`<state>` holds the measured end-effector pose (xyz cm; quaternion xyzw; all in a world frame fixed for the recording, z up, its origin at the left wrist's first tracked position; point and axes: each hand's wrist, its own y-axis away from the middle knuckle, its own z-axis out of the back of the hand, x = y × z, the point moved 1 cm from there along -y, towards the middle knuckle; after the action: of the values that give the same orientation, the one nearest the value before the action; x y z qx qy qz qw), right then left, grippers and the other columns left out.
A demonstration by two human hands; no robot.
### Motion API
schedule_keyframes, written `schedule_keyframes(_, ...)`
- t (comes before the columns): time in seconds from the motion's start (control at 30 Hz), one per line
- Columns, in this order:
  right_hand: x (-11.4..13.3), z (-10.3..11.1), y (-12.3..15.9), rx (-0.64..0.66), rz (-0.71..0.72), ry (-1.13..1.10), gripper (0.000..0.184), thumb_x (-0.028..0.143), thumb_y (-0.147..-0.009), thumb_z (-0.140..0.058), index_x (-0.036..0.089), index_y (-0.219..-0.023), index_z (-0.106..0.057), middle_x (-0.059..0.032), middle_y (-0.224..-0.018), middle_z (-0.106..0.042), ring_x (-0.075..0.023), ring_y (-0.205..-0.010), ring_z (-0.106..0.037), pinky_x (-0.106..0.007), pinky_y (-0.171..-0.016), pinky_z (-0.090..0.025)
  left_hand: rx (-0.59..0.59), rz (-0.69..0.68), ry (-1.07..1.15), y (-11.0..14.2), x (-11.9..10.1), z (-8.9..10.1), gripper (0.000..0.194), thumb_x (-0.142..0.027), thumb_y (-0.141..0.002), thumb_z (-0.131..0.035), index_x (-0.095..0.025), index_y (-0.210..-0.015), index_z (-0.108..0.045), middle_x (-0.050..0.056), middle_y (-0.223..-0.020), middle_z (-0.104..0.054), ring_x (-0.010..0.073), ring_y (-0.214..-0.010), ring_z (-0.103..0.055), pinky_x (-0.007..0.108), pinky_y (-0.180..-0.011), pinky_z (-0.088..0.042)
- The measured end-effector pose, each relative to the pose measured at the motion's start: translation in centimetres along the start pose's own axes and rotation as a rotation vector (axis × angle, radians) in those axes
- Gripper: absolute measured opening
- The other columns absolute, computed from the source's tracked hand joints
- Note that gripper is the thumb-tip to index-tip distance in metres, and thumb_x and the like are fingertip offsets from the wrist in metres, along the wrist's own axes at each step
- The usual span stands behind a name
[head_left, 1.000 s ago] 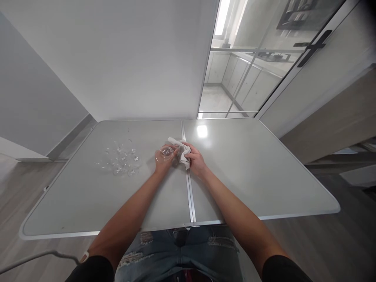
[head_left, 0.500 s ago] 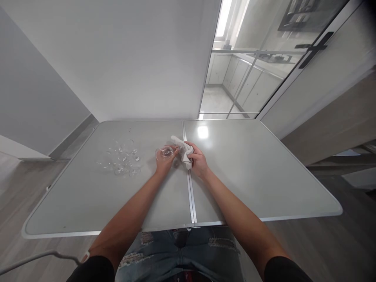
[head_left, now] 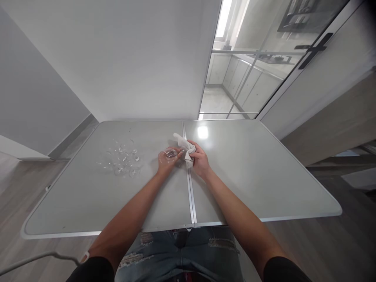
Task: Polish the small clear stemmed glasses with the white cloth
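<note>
My left hand point(head_left: 166, 163) is closed around a clear stemmed glass point(head_left: 168, 155), tilted on its side over the table point(head_left: 235, 172). The glass's far end reaches to the right, into a white cloth point(head_left: 188, 150). My right hand point(head_left: 201, 159) grips that cloth, its fingers bunching it around the end of the glass. One end of the cloth sticks up to the upper left. The part of the glass under the cloth is hidden. On the table's left half sits a cluster of several clear glasses point(head_left: 124, 159).
A metal seam point(head_left: 190, 196) splits the tabletop in two below my hands. White wall point(head_left: 141, 70) rises behind the table's far edge. A glass-paned door point(head_left: 249, 70) with a black handle stands at the back right. A grey cable point(head_left: 38, 257) runs at the lower left.
Both hands have shifted slightly to the right with the glass and the cloth. The cluster of glasses stays where it was.
</note>
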<state>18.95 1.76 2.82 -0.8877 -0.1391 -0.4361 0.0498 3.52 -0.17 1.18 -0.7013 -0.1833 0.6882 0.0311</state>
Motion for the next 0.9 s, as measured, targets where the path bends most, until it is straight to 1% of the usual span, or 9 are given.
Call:
schedule_keyframes(0.1,-0.22,0.07,-0.05,0.019,-0.037,-0.009,0.066,0.009,-0.056,-0.061,0.023,-0.121,-0.063,-0.0012,-0.100,-0.071,-0.0165,-0.084,-0.061,-0.025,-0.067,-0.046,0.042,0.009,0.025,0.00,-0.08,-0.10,0.029,-0.041,-0.071,-0.085,-0.019,-0.083,-0.071,0.010,-0.097,-0.078,0.0259,-0.095,-0.075,0.045,-0.091,-0.060)
schedule_keyframes(0.27,-0.27,0.15,-0.10,0.018,-0.036,0.058,0.062,0.010,-0.056,-0.060,0.023,-0.117,-0.064,-0.0001,-0.097,-0.069,-0.0160,-0.079,-0.059,-0.025,-0.062,-0.044,-0.116,-0.035,0.022,-0.31,-0.48,0.30,0.026,-0.040,-0.074,-0.084,-0.019,-0.083,-0.071,0.009,-0.095,-0.077,0.0235,-0.095,-0.074,0.041,-0.091,-0.059)
schedule_keyframes(0.43,-0.33,0.07,-0.26,-0.011,-0.009,0.060,0.063,0.010,-0.055,-0.059,0.024,-0.116,-0.065,-0.0009,-0.098,-0.070,-0.0176,-0.082,-0.061,-0.027,-0.066,-0.047,-0.009,0.017,-0.022,-0.08,0.00,-0.06,0.027,-0.042,-0.073,-0.084,-0.020,-0.083,-0.072,0.009,-0.096,-0.078,0.0245,-0.093,-0.074,0.043,-0.090,-0.059)
schedule_keyframes(0.47,-0.36,0.06,-0.29,-0.013,-0.016,0.061,0.063,0.010,-0.054,-0.059,0.023,-0.115,-0.065,-0.0013,-0.099,-0.070,-0.0179,-0.083,-0.061,-0.027,-0.067,-0.048,-0.010,0.024,-0.033,-0.06,0.14,-0.12,0.027,-0.042,-0.072,-0.084,-0.021,-0.083,-0.073,0.009,-0.096,-0.078,0.0242,-0.093,-0.074,0.043,-0.089,-0.059)
schedule_keyframes(0.6,-0.17,0.21,-0.32,0.001,-0.044,0.097,0.057,0.010,-0.054,-0.059,0.022,-0.109,-0.069,-0.0013,-0.095,-0.070,-0.0182,-0.082,-0.060,-0.028,-0.066,-0.048,-0.141,0.006,-0.041,-0.27,0.26,0.01,0.026,-0.041,-0.071,-0.085,-0.020,-0.082,-0.073,0.008,-0.094,-0.078,0.0225,-0.092,-0.074,0.039,-0.089,-0.059)
schedule_keyframes(0.67,0.00,0.36,-0.33,-0.005,-0.032,0.108,0.057,0.011,-0.055,-0.059,0.022,-0.110,-0.068,0.0000,-0.090,-0.069,-0.0168,-0.078,-0.059,-0.027,-0.064,-0.046,-0.177,0.002,-0.032,-0.39,0.12,0.14,0.025,-0.040,-0.073,-0.084,-0.020,-0.084,-0.073,0.008,-0.095,-0.078,0.0221,-0.093,-0.073,0.038,-0.089,-0.058)
schedule_keyframes(0.77,-0.11,0.50,-0.41,-0.027,-0.009,0.086,0.060,0.010,-0.055,-0.059,0.023,-0.113,-0.066,0.0016,-0.088,-0.068,-0.0146,-0.075,-0.058,-0.025,-0.062,-0.045,-0.125,0.027,-0.037,-0.38,-0.02,0.12,0.026,-0.040,-0.072,-0.085,-0.020,-0.083,-0.074,0.009,-0.094,-0.078,0.0216,-0.090,-0.074,0.038,-0.087,-0.059)
schedule_keyframes(0.83,-0.50,0.49,-0.50,-0.019,-0.033,0.070,0.061,0.009,-0.053,-0.060,0.023,-0.112,-0.067,0.0012,-0.091,-0.070,-0.0145,-0.078,-0.060,-0.025,-0.065,-0.046,-0.069,0.045,-0.030,-0.30,-0.06,-0.03,0.026,-0.040,-0.070,-0.086,-0.019,-0.082,-0.075,0.009,-0.093,-0.078,0.0216,-0.087,-0.074,0.037,-0.085,-0.059)
schedule_keyframes(0.9,-0.94,0.48,-0.60,-0.005,-0.077,0.077,0.059,0.008,-0.052,-0.060,0.022,-0.109,-0.069,0.0001,-0.094,-0.071,-0.0154,-0.082,-0.062,-0.025,-0.067,-0.048,-0.068,0.042,-0.018,-0.24,-0.17,-0.15,0.027,-0.039,-0.069,-0.087,-0.019,-0.081,-0.075,0.008,-0.091,-0.078,0.0214,-0.085,-0.073,0.036,-0.083,-0.059)
